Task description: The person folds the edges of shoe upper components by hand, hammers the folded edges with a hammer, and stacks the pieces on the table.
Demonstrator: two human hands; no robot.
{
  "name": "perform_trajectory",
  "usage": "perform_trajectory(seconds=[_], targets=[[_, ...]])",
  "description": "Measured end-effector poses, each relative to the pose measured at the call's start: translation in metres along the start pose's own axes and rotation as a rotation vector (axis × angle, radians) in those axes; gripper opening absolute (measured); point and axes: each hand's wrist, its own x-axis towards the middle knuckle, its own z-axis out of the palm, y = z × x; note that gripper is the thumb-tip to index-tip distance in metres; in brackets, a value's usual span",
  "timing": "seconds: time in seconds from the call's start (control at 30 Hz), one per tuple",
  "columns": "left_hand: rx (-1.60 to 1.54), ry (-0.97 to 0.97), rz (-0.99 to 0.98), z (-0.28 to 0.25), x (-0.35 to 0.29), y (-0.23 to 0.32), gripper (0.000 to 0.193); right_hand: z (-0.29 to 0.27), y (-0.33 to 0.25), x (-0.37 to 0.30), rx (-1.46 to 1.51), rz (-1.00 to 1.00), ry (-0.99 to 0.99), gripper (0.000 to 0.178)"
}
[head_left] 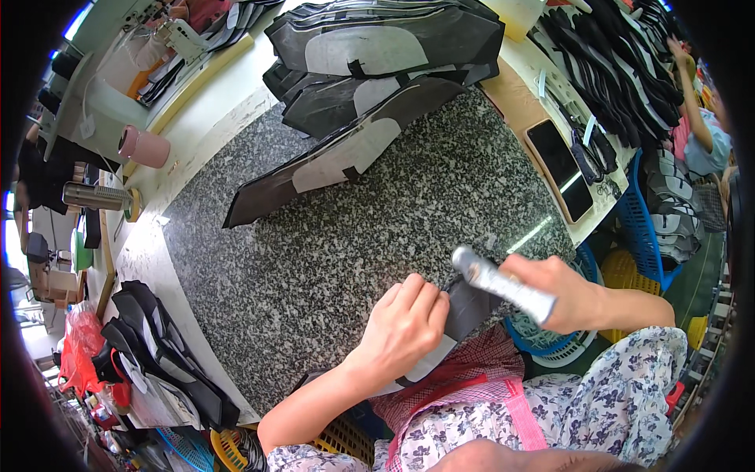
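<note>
My right hand (pixel 568 293) is closed round a hammer (pixel 507 289), whose silver metal is blurred by motion. It hangs over the near right edge of a speckled granite slab (pixel 307 267). Close beside it, my left hand (pixel 405 318) presses a black flat cut piece (pixel 470 309) with a pale grey patch against the slab's near edge, fingers curled down on it. Part of that piece lies under my hand and forearm. Farther back, a similar long black piece (pixel 330 161) with a grey patch rests on the slab, in front of a stack of such pieces (pixel 440 47).
At the right lie a phone (pixel 557 169), scissors (pixel 594 153) and many black strips (pixel 605 71). Blue baskets (pixel 641 216) stand beyond that edge. On the left are a pink cup (pixel 144 147), black pieces (pixel 161 346) and a sewing machine (pixel 185 43). Another person's arm (pixel 684 79) shows far right.
</note>
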Motion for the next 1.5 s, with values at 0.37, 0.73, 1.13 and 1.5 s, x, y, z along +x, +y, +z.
perform_trajectory(seconds=[0.37,0.73,1.13,1.5], targets=[[0.089,-0.010,-0.003,-0.001,0.000,0.004,0.033,0.003,-0.009,0.004,0.030,-0.033,-0.031,0.022],[-0.249,0.125,-0.373,0.005,-0.014,0.021,0.019,-0.005,-0.012,0.008,0.097,-0.014,-0.008,0.024],[-0.279,0.023,-0.354,-0.001,-0.015,0.018,0.028,0.009,-0.012,0.006,-0.041,0.000,-0.110,0.017],[-0.069,-0.032,-0.275,-0.014,-0.020,0.031,0.016,0.013,-0.025,0.004,-0.062,0.076,-0.218,0.019]])
